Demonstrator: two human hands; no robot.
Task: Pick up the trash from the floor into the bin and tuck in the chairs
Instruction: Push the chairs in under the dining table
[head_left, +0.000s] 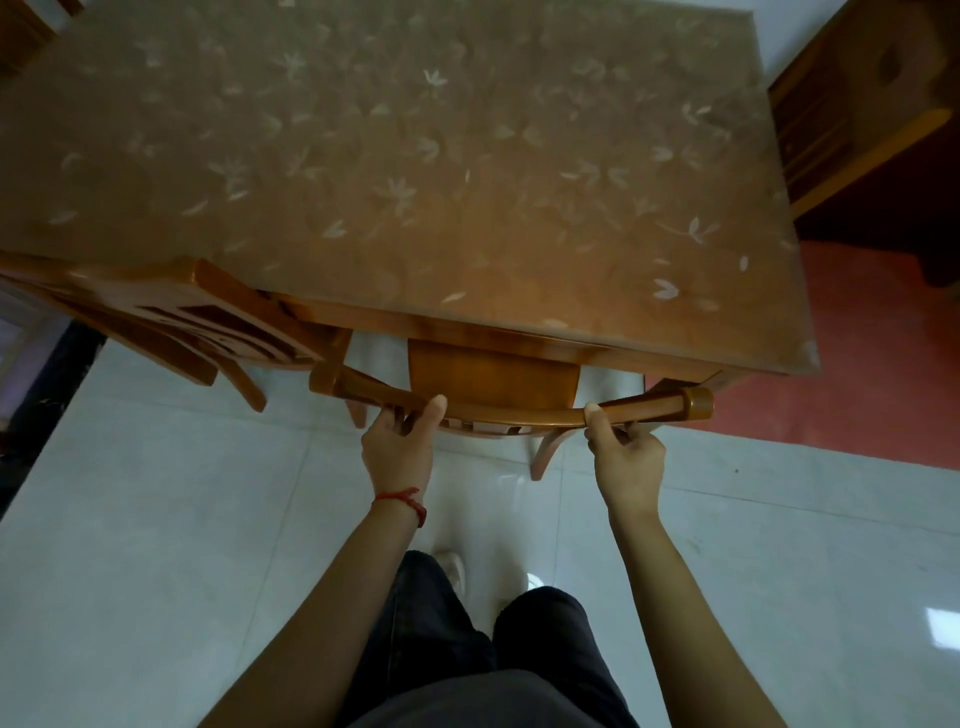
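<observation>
Glossy slatted second chair (171, 332) tucked at the table's (415, 156) near left corner, my left hand (400, 447) and right hand (626, 457) gripping the curved wooden chair (498, 389) top rail, seat under the leaf-patterned table's near edge, pale glossy tiles (156, 519) below.

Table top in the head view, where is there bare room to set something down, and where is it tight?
The whole patterned table top shows bare. It is tight at the near edge: the left hand and right hand grip the chair top rail, and a second chair crowds the near left corner.
</observation>
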